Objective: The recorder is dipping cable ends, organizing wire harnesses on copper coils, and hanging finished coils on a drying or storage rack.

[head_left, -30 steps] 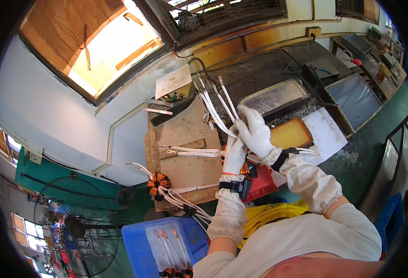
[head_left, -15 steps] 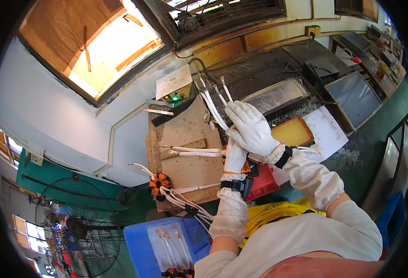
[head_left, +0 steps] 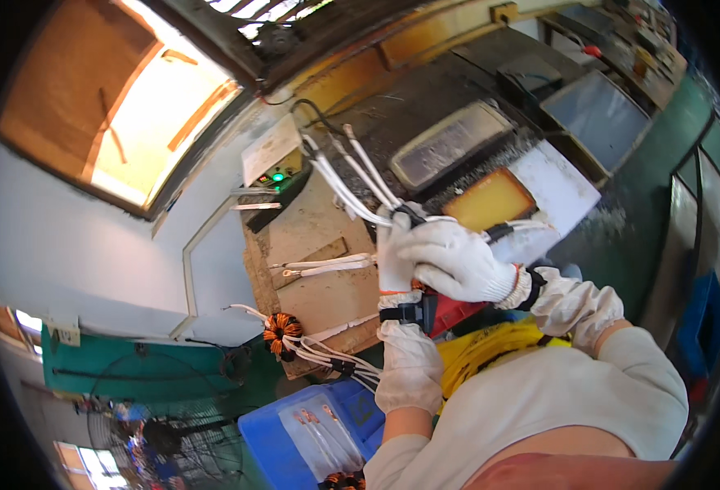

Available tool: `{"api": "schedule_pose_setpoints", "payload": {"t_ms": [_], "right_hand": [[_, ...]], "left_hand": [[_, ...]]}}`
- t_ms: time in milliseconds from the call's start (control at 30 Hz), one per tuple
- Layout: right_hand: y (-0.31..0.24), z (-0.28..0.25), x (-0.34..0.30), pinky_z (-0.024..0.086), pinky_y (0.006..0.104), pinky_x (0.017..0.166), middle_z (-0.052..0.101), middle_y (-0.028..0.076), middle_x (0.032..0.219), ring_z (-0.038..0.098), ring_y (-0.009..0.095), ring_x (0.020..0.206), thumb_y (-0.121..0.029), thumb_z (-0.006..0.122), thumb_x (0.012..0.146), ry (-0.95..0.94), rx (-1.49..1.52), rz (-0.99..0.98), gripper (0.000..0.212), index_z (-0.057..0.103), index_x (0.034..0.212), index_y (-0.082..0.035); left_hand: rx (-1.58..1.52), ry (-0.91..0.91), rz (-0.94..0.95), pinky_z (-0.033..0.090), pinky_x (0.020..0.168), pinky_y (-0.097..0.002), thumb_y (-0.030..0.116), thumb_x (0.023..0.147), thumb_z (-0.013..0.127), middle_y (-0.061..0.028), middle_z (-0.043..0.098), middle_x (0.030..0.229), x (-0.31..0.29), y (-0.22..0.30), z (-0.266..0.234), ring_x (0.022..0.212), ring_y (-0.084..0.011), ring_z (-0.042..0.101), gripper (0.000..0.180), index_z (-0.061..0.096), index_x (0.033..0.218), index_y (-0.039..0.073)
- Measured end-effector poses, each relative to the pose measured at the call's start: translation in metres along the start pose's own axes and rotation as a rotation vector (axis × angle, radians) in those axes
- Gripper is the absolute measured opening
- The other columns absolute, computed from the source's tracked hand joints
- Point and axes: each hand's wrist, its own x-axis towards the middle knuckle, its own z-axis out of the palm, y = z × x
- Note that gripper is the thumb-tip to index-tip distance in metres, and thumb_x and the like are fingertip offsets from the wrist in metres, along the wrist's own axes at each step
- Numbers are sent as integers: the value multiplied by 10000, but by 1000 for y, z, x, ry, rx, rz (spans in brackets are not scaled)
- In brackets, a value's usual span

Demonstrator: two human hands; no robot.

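My left hand (head_left: 393,257), in a white glove, is closed around a bundle of white cables (head_left: 350,192). Their bare ends with metal lugs point up and away to the left, and a black band (head_left: 410,214) wraps them by my fingertips. Across it lies my gloved right hand (head_left: 456,260), its fingers bent and pressed against my left hand; what they grip is hidden. Part of an orange-and-black wound coil (head_left: 422,287) shows beneath the hands. More white leads with a black sleeve (head_left: 500,231) stick out beyond my right hand.
Another wound coil (head_left: 281,333) hangs at the board's (head_left: 315,298) left edge. A yellow-filled tray (head_left: 490,198) and a grey rectangular pan (head_left: 451,145) lie beyond my hands. Left are a box with a green light (head_left: 274,163) and a fan (head_left: 164,437); nearer, a blue bin (head_left: 274,429) holds lugged leads.
My right hand has slid back from the cables toward my left wrist, its fingers going from stretched to bent. The black band now shows. The whole view has shifted.
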Motion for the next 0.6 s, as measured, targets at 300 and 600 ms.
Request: {"api": "schedule_pose_setpoints", "payload": {"t_ms": [300, 600], "right_hand": [[1, -4, -112, 475, 345, 782, 614, 92, 933, 587, 270, 894, -138, 540, 835, 61, 194, 545, 144, 618, 928, -59], [20, 4, -155, 480, 268, 739, 630, 71, 892, 600, 131, 794, -185, 466, 895, 229, 573, 1134, 244, 601, 1035, -39]], "left_hand": [[296, 6, 184, 431, 792, -314, 206, 878, 572, -64, 540, 965, 10, 4, 3, 890, -169, 511, 302, 472, 1110, 40], [299, -27, 167, 434, 895, -333, 198, 860, 598, -72, 558, 1025, 6, 1, -4, 955, -190, 534, 335, 469, 1131, 48]]}}
